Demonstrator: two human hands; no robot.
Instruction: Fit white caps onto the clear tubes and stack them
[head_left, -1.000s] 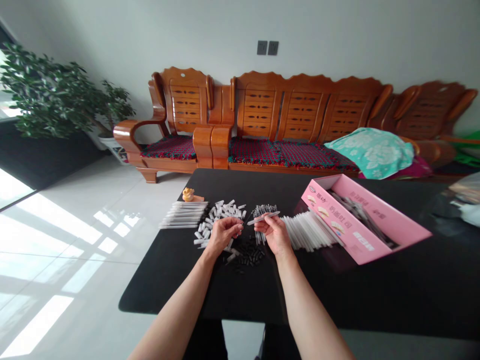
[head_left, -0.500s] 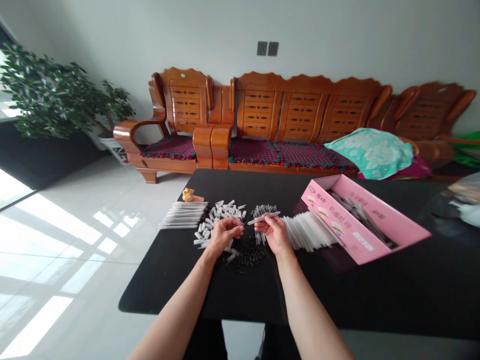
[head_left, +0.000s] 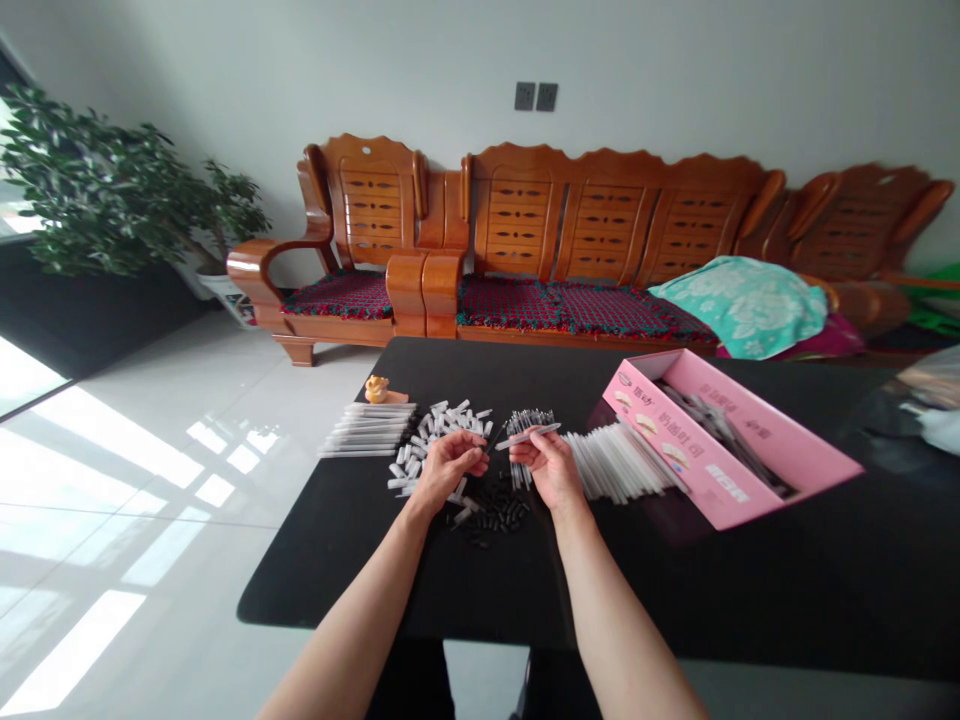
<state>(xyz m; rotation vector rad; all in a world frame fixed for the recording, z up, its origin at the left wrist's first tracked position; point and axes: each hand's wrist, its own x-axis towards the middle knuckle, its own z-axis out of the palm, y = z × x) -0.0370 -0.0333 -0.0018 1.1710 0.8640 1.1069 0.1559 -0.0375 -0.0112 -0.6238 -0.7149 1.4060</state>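
My right hand (head_left: 551, 465) pinches a slim whitish pen (head_left: 529, 436), its pointed end aimed left. Across a small gap, my left hand (head_left: 450, 465) has its fingers drawn together; whatever they grip, if anything, is too small to make out. Under and around the left hand lies a heap of white pen caps (head_left: 409, 460). Small black plugs (head_left: 506, 515) are scattered just below, between the hands. Behind the right hand are pen refills (head_left: 531, 415) with metallic tips, and to its right a row of white pen barrels (head_left: 619, 462).
A pink cardboard box (head_left: 694, 455) holding dark slim sticks stands on the black table (head_left: 337, 570). At the left edge lie a stack of white pens (head_left: 367, 430) and a small yellow figurine (head_left: 379, 388). A wooden sofa (head_left: 517, 215) stands behind. A plastic bag (head_left: 922, 400) rests far right.
My left hand's fingers have shifted slightly and its fingertips curl a little differently. My right hand keeps the pen in almost the same place.
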